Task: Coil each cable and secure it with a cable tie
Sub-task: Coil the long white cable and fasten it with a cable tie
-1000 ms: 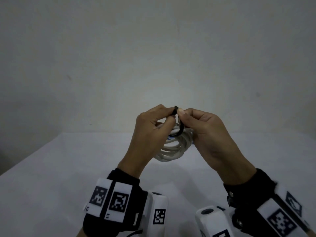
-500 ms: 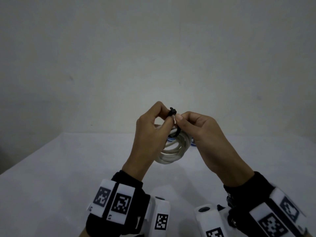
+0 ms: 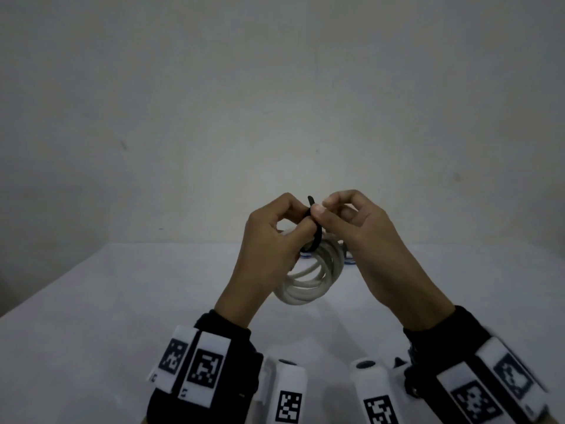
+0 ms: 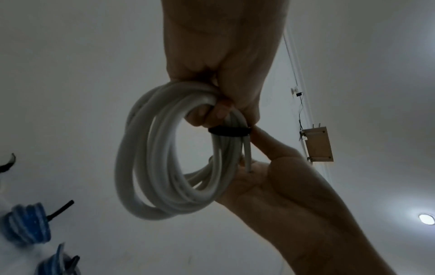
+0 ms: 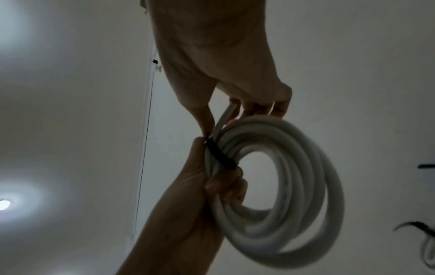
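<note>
A white cable coil [image 3: 308,289] hangs in the air between both hands, above the white table [image 3: 122,301]. A black cable tie [image 3: 315,237] wraps one side of the coil, and its free tip sticks up above the thumbs. My left hand [image 3: 301,215] curls its fingers round the coil [image 4: 153,167] just above the tie [image 4: 229,131]. My right hand [image 3: 324,206] pinches the tie with thumb and forefinger. In the right wrist view, the right hand [image 5: 209,128] pinches at the tie's [image 5: 220,156] upper end. Below it, the left hand [image 5: 212,178] grips the coil [image 5: 294,186].
Two blue cable coils [image 4: 28,228] with black ties lie on the table behind the hands; they show as blue bits [image 3: 348,260] in the head view. Another white coil [image 5: 428,251] and a loose black tie [image 5: 426,166] lie further off. A grey wall rises behind the table.
Both hands keep their hold on the coil and the tie. My right fingers have shifted along the tie, whose tip now stands up above the thumbs. The coil has hardly moved.
</note>
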